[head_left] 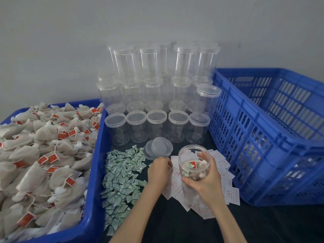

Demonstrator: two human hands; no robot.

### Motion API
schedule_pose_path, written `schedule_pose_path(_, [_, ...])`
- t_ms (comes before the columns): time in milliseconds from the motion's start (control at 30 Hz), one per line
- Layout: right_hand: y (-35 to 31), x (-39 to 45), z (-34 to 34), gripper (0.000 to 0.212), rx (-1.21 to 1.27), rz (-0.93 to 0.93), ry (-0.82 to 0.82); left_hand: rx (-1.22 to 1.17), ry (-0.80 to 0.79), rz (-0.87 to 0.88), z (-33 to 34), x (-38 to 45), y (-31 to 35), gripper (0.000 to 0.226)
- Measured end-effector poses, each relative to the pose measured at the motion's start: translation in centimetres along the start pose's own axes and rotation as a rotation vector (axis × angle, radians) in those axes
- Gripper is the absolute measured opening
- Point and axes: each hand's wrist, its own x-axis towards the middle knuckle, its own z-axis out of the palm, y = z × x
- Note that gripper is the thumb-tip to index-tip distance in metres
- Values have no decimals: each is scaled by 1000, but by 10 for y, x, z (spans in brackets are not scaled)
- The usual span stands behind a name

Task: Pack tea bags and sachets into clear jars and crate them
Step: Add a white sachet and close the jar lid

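My right hand (206, 179) grips an open clear jar (191, 163), tilted toward me, with tea bags and a green sachet inside. My left hand (159, 171) rests curled on the white sachets (228, 193) spread on the dark table, its fingertips at one by the jar; whether it pinches one I cannot tell. Green sachets (121, 181) lie in a heap to the left. A blue tub (93, 181) holds several tea bags (43, 155) with red tags. Two loose clear lids (157, 148) lie behind my left hand.
Several empty lidded clear jars (157, 95) stand stacked against the wall at the back. A blue slotted crate (266, 137) stands tilted at the right, with some filled jars dimly seen through its side. Dark table shows near the front edge.
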Motion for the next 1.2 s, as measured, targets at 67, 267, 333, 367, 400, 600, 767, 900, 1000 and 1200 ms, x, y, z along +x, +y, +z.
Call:
schedule_pose_path(67, [0,0,-1,92,9,11,-2,-26,-4,-21,-1,1,-1,10])
schedule_pose_path(267, [1,1,-2,90,8,15,-6,-50,-51,-15,-6,4,-6,11])
schedule_pose_path(333, [1,0,-2,91,9,20,-8,-33,-44,-4,-7,5,-6,11])
schedule_pose_path(367, [1,0,-2,92,10,23,-11,-26,-38,4,-7,5,-6,11])
schedule_pose_path(400, [1,0,-2,92,11,26,-15,-23,-32,11,-7,6,-7,11])
schedule_pose_path(600, [-1,1,0,93,9,23,-23,-75,-48,74,-6,8,-6,8])
schedule_pose_path(767, [-2,0,1,93,9,14,-23,-222,-88,78,2,8,-5,18])
schedule_pose_path(900, [-2,0,1,94,-6,20,-19,-298,-106,39,1,9,-4,45])
schedule_pose_path(1000, [-1,-1,2,94,-12,24,-13,-307,-83,12,-1,9,-7,42])
schedule_pose_path(1200, [-3,-1,4,94,-43,29,-17,-225,23,-23,-2,2,-6,14])
